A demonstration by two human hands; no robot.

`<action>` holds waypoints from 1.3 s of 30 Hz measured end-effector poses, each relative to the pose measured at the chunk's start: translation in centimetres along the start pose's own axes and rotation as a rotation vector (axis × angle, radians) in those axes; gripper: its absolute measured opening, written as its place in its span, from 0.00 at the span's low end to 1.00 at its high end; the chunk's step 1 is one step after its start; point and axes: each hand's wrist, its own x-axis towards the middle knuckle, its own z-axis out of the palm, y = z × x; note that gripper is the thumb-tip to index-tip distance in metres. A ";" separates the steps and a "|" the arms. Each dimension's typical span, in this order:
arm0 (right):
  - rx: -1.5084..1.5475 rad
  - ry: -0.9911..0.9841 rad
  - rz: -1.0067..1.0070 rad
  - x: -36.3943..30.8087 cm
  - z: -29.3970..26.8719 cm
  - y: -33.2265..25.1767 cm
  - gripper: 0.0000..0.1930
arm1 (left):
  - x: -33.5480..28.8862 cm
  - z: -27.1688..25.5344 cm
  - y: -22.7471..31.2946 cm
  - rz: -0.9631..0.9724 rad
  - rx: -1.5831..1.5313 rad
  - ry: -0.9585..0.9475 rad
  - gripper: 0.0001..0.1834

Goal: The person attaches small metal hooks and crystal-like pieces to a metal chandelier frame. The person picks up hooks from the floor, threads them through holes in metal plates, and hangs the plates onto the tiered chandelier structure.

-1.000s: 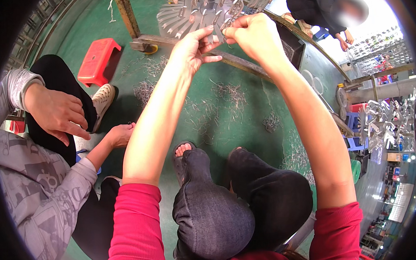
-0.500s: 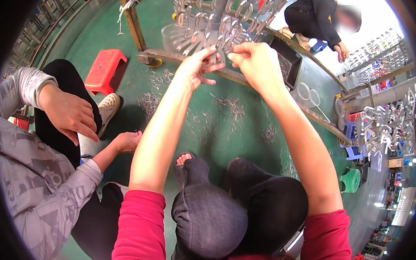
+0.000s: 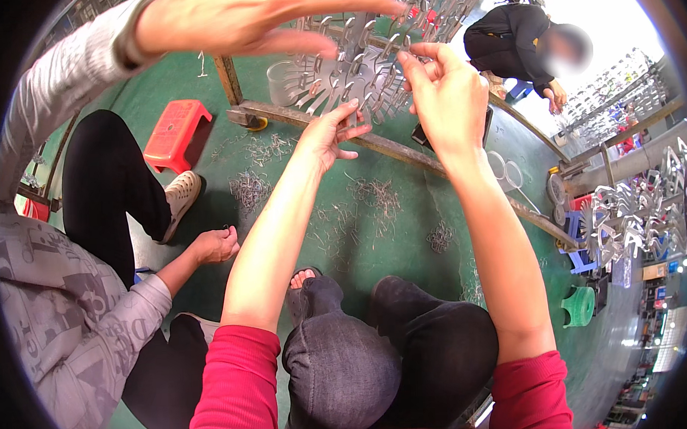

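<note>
1. Metal strips (image 3: 385, 99) fan around the rack's (image 3: 358, 29) lower edge, above the wooden beam (image 3: 402, 152); hooks (image 3: 388, 45) sit higher.
2. Left hand (image 3: 326, 139): at the strips' near ends, thumb lifted off the spread fingers. Can't tell if it pinches a strip.
3. Right hand (image 3: 453, 97): rack's right edge, thumb and forefinger nearly meeting beside a hook. Grip on it unclear.
4. Co-worker's hand (image 3: 253, 21) reaches over the rack's upper left, blurred.
5. My take: steady strips left, work hooks right using fingertips only, avoid neighbours, keep clear of that hand.
</note>
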 end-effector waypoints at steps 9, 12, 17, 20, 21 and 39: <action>0.077 -0.004 0.007 1.6 0.2 0.5 0.11 | 0.9 0.3 0.1 -0.010 -0.001 -0.010 0.15; 0.112 -0.038 0.060 1.6 -0.1 0.0 0.10 | 0.9 0.2 0.2 -0.006 0.001 -0.003 0.15; 0.120 -0.047 0.050 1.7 -0.3 0.4 0.10 | 1.1 0.5 0.2 -0.007 -0.006 -0.005 0.15; 0.127 -0.057 0.055 1.4 -0.4 0.1 0.10 | 1.2 -0.1 0.1 -0.009 -0.008 -0.012 0.14; 0.113 -0.055 0.057 1.3 -0.5 0.1 0.10 | 1.1 0.1 0.1 -0.007 -0.003 -0.005 0.15; 0.170 -0.006 0.016 -0.3 -2.5 0.1 0.12 | 0.1 0.7 -0.7 0.015 0.037 -0.038 0.14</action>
